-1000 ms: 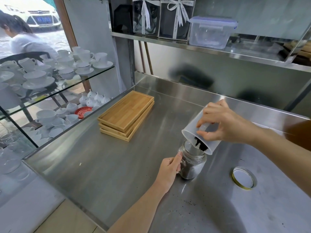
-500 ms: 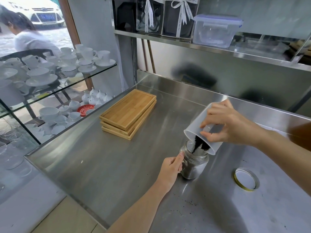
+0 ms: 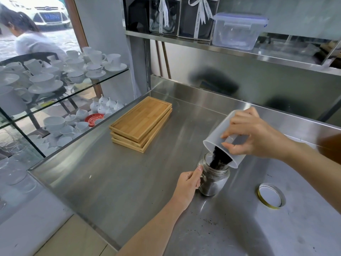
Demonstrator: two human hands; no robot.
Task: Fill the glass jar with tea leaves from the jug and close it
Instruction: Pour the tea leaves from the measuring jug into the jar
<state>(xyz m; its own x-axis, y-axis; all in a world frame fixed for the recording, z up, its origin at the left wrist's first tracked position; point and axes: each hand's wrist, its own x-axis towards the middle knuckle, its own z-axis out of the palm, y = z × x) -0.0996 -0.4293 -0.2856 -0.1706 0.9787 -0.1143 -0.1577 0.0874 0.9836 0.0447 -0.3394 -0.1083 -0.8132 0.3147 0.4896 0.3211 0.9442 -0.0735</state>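
Note:
A small glass jar (image 3: 214, 180) stands upright on the steel counter (image 3: 114, 182), partly filled with dark tea leaves. My left hand (image 3: 188, 185) grips its left side. My right hand (image 3: 254, 137) holds a translucent white plastic jug (image 3: 215, 143) tilted steeply, mouth down over the jar's opening. A dark stream of tea leaves (image 3: 219, 157) slides from the jug into the jar. The jar's gold-rimmed lid (image 3: 270, 195) lies inside-up on the counter to the right.
Stacked bamboo trays (image 3: 142, 122) lie at the counter's back left. Glass shelves with white cups and saucers (image 3: 55, 78) stand to the left. A steel shelf above holds a clear plastic box (image 3: 238, 30) and gift boxes. Loose tea crumbs (image 3: 208, 221) dot the counter near the jar.
The jug has tipped further and the stream of tea leaves has grown from a small clump at the rim to a thick flow into the jar.

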